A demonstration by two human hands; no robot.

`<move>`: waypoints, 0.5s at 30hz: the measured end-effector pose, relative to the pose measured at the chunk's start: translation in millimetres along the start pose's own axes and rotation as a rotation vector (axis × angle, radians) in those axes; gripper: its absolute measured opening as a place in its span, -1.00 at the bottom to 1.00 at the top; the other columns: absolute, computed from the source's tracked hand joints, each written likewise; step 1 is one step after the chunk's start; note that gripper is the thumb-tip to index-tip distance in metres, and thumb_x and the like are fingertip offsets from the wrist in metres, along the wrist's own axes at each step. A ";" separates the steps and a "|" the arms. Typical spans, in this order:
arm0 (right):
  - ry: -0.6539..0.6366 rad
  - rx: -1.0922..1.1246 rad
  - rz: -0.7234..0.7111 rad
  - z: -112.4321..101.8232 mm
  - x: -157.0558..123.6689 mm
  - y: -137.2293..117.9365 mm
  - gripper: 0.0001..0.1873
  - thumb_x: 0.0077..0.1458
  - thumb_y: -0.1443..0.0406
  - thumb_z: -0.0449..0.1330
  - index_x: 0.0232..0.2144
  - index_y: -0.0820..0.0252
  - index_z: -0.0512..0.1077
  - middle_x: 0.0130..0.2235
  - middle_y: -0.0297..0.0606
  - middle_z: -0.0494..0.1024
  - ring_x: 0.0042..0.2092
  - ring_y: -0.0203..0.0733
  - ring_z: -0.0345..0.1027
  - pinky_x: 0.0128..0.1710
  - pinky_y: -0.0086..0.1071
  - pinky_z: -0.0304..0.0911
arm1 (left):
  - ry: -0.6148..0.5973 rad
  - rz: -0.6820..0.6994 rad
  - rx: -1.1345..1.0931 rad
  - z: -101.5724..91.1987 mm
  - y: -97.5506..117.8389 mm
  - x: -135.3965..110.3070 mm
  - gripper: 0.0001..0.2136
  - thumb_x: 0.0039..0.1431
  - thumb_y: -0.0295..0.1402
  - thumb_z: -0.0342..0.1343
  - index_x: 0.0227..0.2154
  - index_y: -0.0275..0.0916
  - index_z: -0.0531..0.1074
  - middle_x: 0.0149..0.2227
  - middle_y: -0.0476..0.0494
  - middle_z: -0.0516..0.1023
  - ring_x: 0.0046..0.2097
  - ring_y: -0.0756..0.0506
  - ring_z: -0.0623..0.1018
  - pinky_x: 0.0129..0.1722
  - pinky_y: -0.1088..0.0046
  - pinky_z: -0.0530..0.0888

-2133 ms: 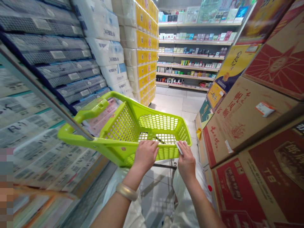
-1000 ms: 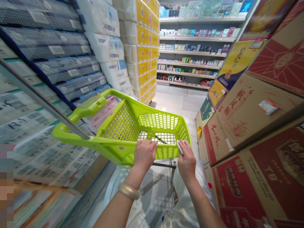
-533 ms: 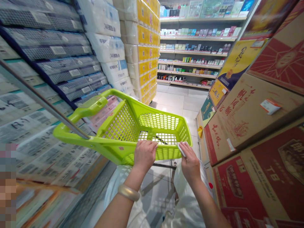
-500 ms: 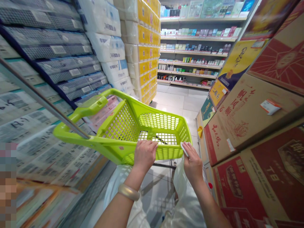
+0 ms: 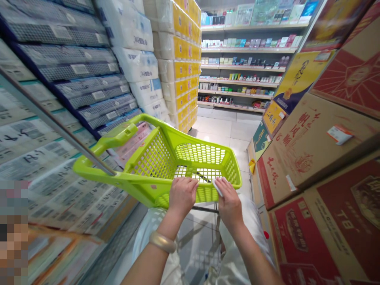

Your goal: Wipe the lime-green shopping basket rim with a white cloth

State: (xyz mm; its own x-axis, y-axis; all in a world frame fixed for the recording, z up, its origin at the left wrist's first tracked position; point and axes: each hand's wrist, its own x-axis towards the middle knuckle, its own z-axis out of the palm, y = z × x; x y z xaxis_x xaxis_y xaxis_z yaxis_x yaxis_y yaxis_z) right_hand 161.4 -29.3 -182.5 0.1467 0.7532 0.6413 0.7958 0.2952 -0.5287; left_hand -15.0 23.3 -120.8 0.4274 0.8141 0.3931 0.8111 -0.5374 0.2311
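A lime-green plastic shopping basket (image 5: 154,158) on a wheeled frame stands in front of me, with nothing in it. My left hand (image 5: 181,194) is wrapped over the basket's near rim; a pale bangle sits on that wrist. My right hand (image 5: 228,202) presses a small white cloth (image 5: 217,187) against the same rim, just to the right of my left hand. The basket's long green handle (image 5: 114,138) sticks out to the left, toward the shelving.
Stacked packs of tissue and paper rolls (image 5: 139,67) line the left side of a narrow aisle. Cardboard cartons (image 5: 308,142) are piled on the right. Shelves of small goods (image 5: 237,59) cross the far end, beyond a tiled floor (image 5: 225,130).
My right hand with the white cloth has slid left along the basket's near rim, closer to my left hand. The left hand has kept its grip.
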 end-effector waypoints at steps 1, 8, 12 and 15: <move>0.029 -0.030 0.036 -5.9 -1.9 7.9 -0.46 0.11 0.50 -0.03 0.08 0.12 0.45 0.09 -0.17 0.53 0.19 -0.04 0.34 0.21 0.04 0.22 | 0.002 -0.003 -0.001 0.2 0.3 0.0 -0.80 0.28 -0.37 0.00 -0.26 -0.14 0.54 -0.29 -0.11 0.63 -0.19 -0.15 0.52 -0.10 0.23 0.31; 0.035 -0.053 0.021 11.0 6.9 -11.3 -0.47 0.08 0.52 -0.05 0.02 0.19 0.49 0.05 -0.13 0.56 0.17 -0.03 0.36 0.21 0.02 0.23 | -0.023 -0.017 0.019 0.5 4.3 4.5 -0.81 0.28 -0.38 0.00 -0.26 -0.14 0.54 -0.30 -0.12 0.62 -0.19 -0.17 0.52 -0.10 0.22 0.29; -0.076 0.012 -0.103 27.4 12.6 -33.3 -0.43 0.06 0.54 -0.04 0.05 0.15 0.47 0.09 -0.18 0.53 0.18 -0.11 0.35 0.24 -0.06 0.20 | -0.033 -0.004 0.023 0.0 2.8 4.1 -0.81 0.27 -0.40 0.00 -0.25 -0.16 0.54 -0.30 -0.10 0.62 -0.18 -0.17 0.52 -0.11 0.22 0.29; -0.067 -0.005 -0.069 15.3 8.6 -20.0 -0.44 0.08 0.53 -0.04 0.06 0.14 0.46 0.10 -0.19 0.53 0.18 -0.11 0.36 0.24 -0.05 0.18 | -0.013 0.006 0.019 0.4 1.3 1.4 -0.82 0.27 -0.39 0.02 -0.26 -0.16 0.54 -0.30 -0.09 0.62 -0.19 -0.17 0.52 -0.11 0.23 0.30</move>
State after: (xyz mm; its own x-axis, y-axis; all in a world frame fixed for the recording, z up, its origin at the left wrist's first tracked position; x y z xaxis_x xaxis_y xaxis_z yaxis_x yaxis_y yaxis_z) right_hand 137.8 -19.7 -175.0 0.0519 0.7691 0.6370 0.8059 0.3445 -0.4816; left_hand -13.2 23.9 -120.3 0.4373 0.8136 0.3832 0.8159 -0.5381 0.2116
